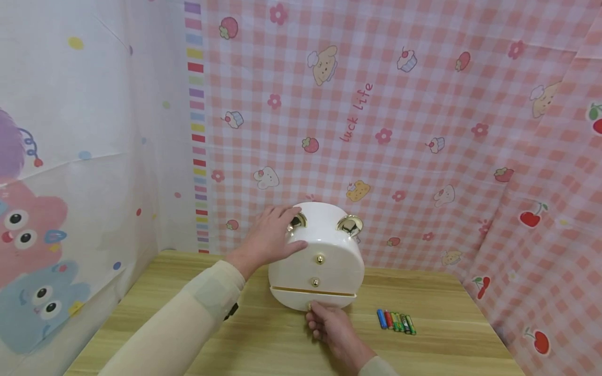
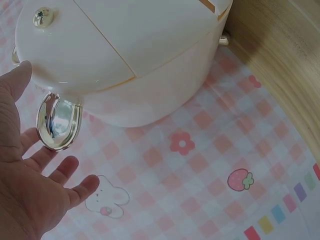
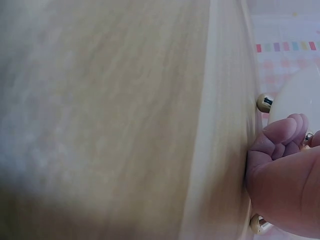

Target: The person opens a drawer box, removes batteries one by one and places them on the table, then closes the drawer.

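Observation:
A glossy white drawer box [image 1: 301, 270] with a rounded front and gold knobs stands on the table. Two gold ear-like loops stick up from its top. My left hand [image 1: 270, 237] rests at its upper left, thumb over the front. In the left wrist view, that hand's loosely spread fingers lie beside the gold loop [image 2: 59, 122]. Low at the front, the bottom drawer [image 1: 289, 298] is pulled out a little, with a narrow gap above it. My right hand [image 1: 334, 329] pinches this drawer's small gold knob [image 3: 308, 136], largely hidden by the fingers.
Several small batteries [image 1: 396, 321], blue, red and green, lie in a row on the wooden table [image 1: 447, 334] right of the box. A pink checked cloth [image 1: 414, 172] hangs close behind, and a white printed cloth [image 1: 94, 198] hangs on the left.

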`<state>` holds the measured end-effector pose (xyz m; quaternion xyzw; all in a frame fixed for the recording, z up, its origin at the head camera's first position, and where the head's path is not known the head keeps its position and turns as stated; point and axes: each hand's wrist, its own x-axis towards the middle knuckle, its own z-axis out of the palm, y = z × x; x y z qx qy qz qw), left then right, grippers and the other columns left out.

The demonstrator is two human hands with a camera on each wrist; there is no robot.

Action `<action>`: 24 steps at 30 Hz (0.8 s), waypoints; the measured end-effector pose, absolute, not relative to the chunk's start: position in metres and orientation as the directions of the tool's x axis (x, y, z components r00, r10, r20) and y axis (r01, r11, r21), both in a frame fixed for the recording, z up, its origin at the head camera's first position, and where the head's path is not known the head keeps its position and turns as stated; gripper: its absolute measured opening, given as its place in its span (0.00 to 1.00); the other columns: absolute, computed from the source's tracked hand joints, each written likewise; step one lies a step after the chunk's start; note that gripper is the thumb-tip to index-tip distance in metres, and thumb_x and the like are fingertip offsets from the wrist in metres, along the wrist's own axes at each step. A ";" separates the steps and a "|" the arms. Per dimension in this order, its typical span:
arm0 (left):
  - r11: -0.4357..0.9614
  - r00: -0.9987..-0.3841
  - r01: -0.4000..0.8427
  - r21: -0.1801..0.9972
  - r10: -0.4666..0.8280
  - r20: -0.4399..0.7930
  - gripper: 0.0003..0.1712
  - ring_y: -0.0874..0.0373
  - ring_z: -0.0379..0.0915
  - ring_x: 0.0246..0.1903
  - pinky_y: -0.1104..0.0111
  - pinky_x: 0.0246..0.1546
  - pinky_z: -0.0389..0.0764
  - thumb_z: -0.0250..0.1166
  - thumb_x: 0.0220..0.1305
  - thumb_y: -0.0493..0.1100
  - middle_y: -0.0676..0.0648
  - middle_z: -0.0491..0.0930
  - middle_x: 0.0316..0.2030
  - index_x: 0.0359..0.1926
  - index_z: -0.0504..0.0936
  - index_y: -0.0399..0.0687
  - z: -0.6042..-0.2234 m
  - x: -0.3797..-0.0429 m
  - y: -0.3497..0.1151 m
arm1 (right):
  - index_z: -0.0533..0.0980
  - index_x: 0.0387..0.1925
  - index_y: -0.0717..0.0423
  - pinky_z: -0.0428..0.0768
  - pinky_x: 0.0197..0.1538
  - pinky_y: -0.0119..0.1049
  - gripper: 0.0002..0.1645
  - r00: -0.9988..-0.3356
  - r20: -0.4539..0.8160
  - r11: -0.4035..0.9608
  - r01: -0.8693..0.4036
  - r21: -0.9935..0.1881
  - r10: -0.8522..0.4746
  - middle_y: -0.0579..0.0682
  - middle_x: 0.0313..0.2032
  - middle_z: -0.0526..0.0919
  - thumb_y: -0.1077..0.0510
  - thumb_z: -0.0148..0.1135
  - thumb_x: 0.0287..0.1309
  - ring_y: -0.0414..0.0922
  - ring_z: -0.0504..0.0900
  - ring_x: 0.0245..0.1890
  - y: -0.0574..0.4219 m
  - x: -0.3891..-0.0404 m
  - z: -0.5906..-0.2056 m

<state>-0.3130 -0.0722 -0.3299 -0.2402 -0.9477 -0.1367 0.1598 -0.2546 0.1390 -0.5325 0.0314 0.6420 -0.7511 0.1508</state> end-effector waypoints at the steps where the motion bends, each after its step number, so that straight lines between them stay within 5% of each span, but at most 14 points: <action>1: 0.848 -0.834 0.498 0.181 0.412 0.367 0.50 0.40 0.66 0.75 0.43 0.78 0.69 0.71 0.68 0.68 0.42 0.71 0.76 0.81 0.65 0.52 -0.330 -0.313 -0.072 | 0.83 0.38 0.54 0.77 0.34 0.26 0.18 -0.954 -0.239 -0.133 0.265 -0.955 -0.183 0.39 0.28 0.85 0.45 0.61 0.78 0.35 0.79 0.29 0.139 -0.255 -0.533; 24: 0.864 -0.860 0.469 0.184 0.399 0.319 0.49 0.39 0.65 0.75 0.41 0.77 0.69 0.71 0.68 0.67 0.41 0.71 0.76 0.81 0.65 0.53 -0.323 -0.312 -0.071 | 0.81 0.38 0.55 0.76 0.31 0.24 0.19 -0.965 -0.232 -0.138 0.248 -0.959 -0.120 0.39 0.27 0.82 0.46 0.56 0.81 0.33 0.76 0.27 0.130 -0.256 -0.532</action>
